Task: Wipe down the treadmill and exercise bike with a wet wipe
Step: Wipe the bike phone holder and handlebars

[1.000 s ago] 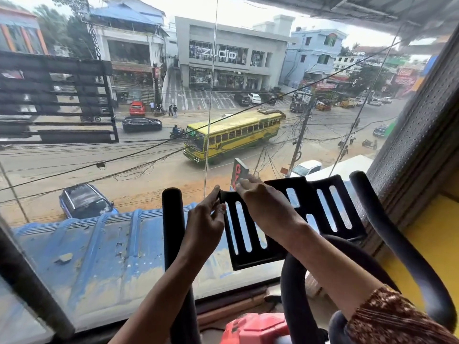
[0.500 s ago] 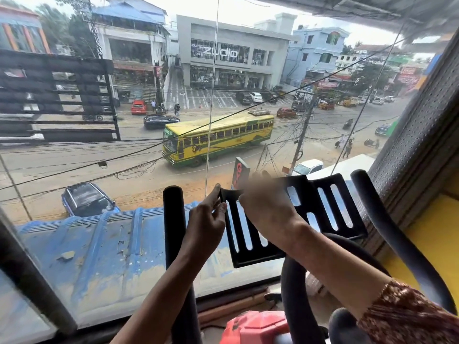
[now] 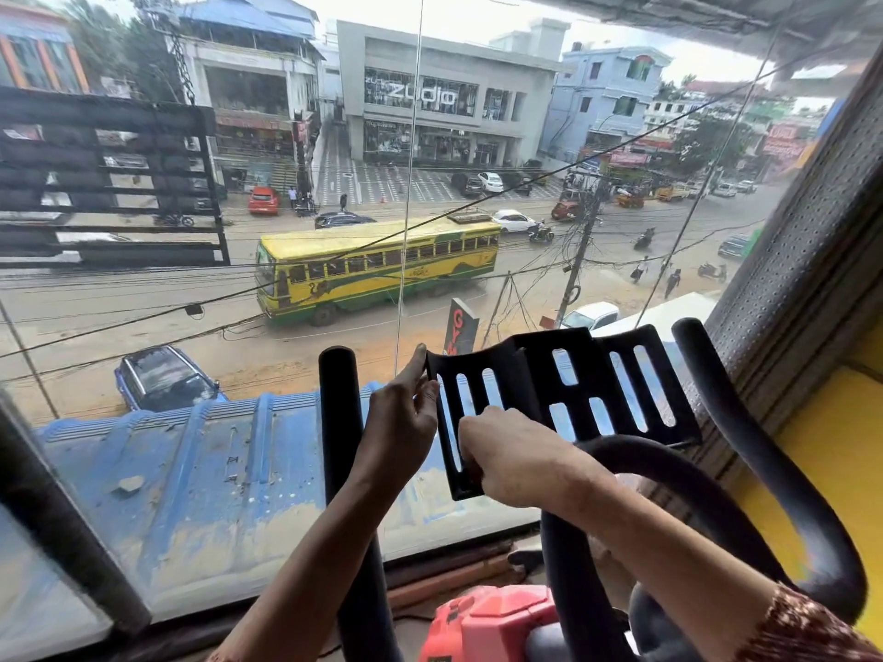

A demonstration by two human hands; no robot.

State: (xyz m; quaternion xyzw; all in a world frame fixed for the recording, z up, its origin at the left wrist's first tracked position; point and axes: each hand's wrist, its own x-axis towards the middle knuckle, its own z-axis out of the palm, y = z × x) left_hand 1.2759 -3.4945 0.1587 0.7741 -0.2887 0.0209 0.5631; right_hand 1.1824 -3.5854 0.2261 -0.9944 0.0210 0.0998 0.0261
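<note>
Right hand [image 3: 518, 463] fingers hidden at slotted panel [image 3: 530, 375] edge; grip not determined. Red housing [image 3: 487, 623] cut off by bottom edge.

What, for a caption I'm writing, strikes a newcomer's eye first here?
The yellow-and-green bus on the street outside, mid-frame. Nearer, at lower centre, the left hand and right hand grip a black slotted rack between the bike's handlebars.

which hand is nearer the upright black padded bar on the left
Left. The left hand sits just right of the upright black padded bar, pinching the left edge of the black slotted plastic panel; the right hand lies further right, on the panel's lower left.
</note>
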